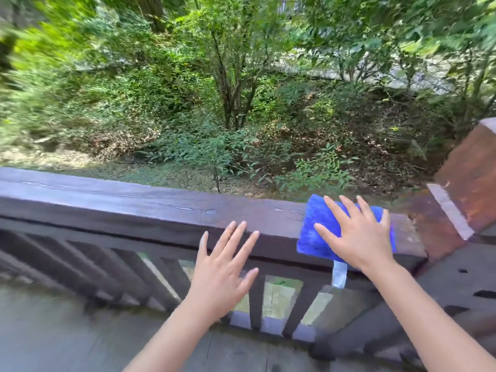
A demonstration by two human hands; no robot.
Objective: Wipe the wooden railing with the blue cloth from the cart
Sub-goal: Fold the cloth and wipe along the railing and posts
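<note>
- A slope of trees and undergrowth (241, 103) fills the far half of the scene, blurred toward the left.
- The wooden railing (134, 208) runs from the left edge to the right, its broad dark top rail flat, with slats (256, 302) below it on the near side. At the right end it meets a reddish-brown post (467, 178).
- The top rail looks hard, fixed and fairly smooth, so it should take firm pressure without giving; faint streaks on its left stretch may be damp, though that cannot be told for sure.
- The right hand (359, 232) lies flat with fingers spread on the blue cloth, pressing it down rather than gripping it.
- The left hand (222, 272) is released and empty, fingers spread, its tips at the near edge of the top rail just left of the cloth; whether they touch the wood cannot be told.
- The blue cloth (316, 224) sits on the top rail near the right end, draped over the near edge. It looks soft, light and plush, likely to bunch or slip off, so a flat palm over its middle suits it.
- A pale tag (339, 275) hangs from its near edge.
</note>
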